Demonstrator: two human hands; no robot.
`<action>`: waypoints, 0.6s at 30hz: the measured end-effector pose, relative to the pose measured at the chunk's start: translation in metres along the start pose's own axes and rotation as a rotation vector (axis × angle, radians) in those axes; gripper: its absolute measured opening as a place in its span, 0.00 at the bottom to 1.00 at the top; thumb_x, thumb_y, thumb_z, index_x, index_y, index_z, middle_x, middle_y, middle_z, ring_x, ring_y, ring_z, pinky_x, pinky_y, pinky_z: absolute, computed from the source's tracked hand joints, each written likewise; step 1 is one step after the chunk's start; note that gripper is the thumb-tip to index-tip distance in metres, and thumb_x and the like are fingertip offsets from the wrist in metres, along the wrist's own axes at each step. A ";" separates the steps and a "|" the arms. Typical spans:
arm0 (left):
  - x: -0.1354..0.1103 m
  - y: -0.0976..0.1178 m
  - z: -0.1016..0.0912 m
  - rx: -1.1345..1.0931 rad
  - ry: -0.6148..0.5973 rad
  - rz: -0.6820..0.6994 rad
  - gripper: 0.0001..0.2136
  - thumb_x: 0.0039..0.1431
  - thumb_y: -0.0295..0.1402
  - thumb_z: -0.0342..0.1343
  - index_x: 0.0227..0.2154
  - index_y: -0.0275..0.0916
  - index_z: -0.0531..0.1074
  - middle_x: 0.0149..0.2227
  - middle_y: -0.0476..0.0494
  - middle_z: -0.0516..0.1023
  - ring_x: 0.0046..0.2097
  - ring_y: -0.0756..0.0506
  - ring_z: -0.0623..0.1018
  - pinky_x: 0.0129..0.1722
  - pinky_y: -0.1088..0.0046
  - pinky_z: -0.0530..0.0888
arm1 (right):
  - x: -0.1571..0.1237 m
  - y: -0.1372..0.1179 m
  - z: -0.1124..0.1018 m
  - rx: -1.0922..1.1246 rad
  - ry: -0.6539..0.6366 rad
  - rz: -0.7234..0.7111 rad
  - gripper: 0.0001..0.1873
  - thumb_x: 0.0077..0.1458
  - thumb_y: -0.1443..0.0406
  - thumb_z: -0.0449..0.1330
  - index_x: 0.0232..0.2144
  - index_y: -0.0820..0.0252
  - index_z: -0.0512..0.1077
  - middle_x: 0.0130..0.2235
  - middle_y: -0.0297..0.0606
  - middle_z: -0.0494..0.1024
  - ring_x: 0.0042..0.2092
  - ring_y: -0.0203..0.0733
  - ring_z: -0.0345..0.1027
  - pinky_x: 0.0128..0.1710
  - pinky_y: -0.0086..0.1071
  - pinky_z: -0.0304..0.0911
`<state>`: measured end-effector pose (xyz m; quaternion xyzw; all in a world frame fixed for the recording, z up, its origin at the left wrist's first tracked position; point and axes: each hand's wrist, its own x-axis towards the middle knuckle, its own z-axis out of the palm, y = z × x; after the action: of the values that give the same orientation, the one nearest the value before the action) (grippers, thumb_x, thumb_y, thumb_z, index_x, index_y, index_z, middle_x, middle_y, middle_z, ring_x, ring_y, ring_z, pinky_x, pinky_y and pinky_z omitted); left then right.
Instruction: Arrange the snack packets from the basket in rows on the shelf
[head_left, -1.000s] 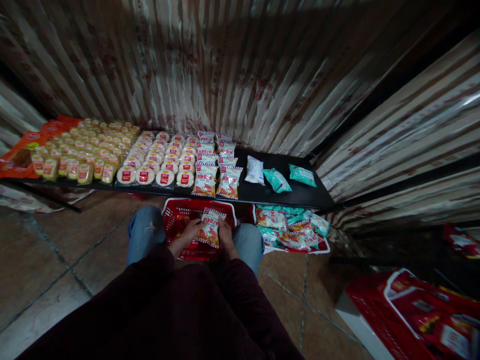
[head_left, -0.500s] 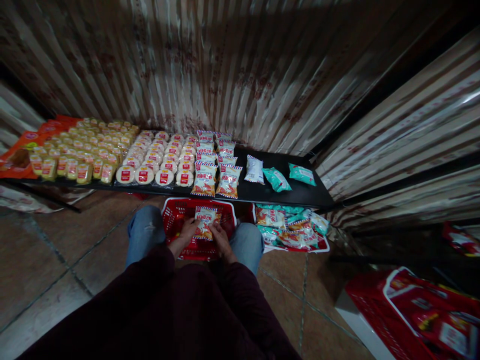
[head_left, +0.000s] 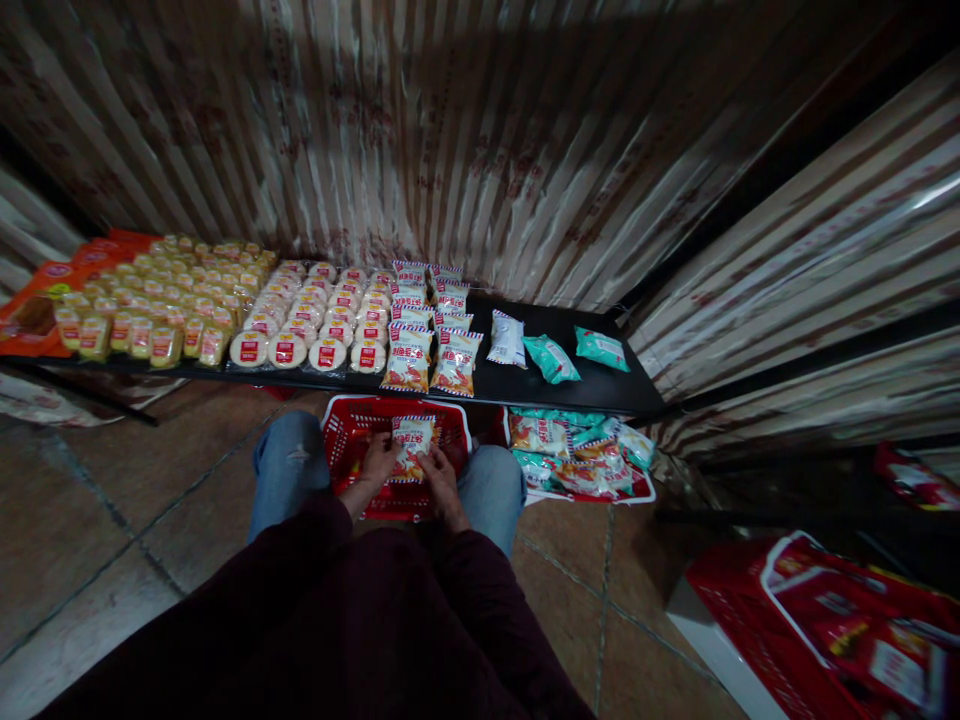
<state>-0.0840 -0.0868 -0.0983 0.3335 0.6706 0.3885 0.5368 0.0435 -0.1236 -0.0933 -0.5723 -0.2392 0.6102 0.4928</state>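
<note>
Both my hands hold one snack packet (head_left: 412, 446), white with red and blue stripes and an orange picture, over a red plastic basket (head_left: 352, 425) between my knees. My left hand (head_left: 379, 461) grips its left edge with the fingers curled. At the packet's lower right edge my right hand (head_left: 439, 474) pinches it. Just ahead, a low black shelf (head_left: 577, 385) carries two columns of the same striped packets (head_left: 431, 340).
On the shelf lie round red-labelled cakes (head_left: 315, 325), yellow wrapped snacks (head_left: 157, 305), orange bags (head_left: 45, 300), a white packet (head_left: 508, 340) and two teal packets (head_left: 577, 353). A tray of mixed packets (head_left: 581, 455) sits under the shelf. Another red basket (head_left: 817, 625) stands at right.
The packet went from tilted and lower in the basket to upright and slightly farther forward. My right hand slid from its side to its lower right edge.
</note>
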 end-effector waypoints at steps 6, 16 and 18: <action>-0.007 0.011 0.002 0.107 0.083 0.091 0.05 0.46 0.25 0.57 0.29 0.39 0.70 0.37 0.44 0.75 0.44 0.46 0.74 0.48 0.71 0.66 | -0.001 -0.001 -0.002 -0.057 0.043 -0.029 0.31 0.38 0.55 0.66 0.46 0.58 0.70 0.39 0.36 0.79 0.38 0.45 0.73 0.41 0.37 0.68; -0.011 0.011 0.006 0.060 0.001 0.006 0.05 0.49 0.32 0.58 0.30 0.39 0.72 0.37 0.42 0.78 0.43 0.43 0.75 0.47 0.69 0.67 | -0.004 0.004 0.003 -0.342 0.122 -0.254 0.27 0.41 0.59 0.65 0.47 0.56 0.72 0.51 0.39 0.73 0.54 0.46 0.64 0.57 0.38 0.56; -0.013 0.010 0.007 0.012 -0.014 -0.017 0.07 0.50 0.34 0.58 0.32 0.38 0.72 0.40 0.41 0.77 0.44 0.43 0.75 0.46 0.70 0.67 | -0.006 0.005 0.006 -0.411 0.094 -0.323 0.27 0.43 0.59 0.64 0.48 0.57 0.71 0.52 0.40 0.72 0.55 0.46 0.63 0.58 0.38 0.53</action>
<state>-0.0740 -0.0921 -0.0844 0.3335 0.6720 0.3775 0.5428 0.0359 -0.1295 -0.0930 -0.6424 -0.4234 0.4349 0.4678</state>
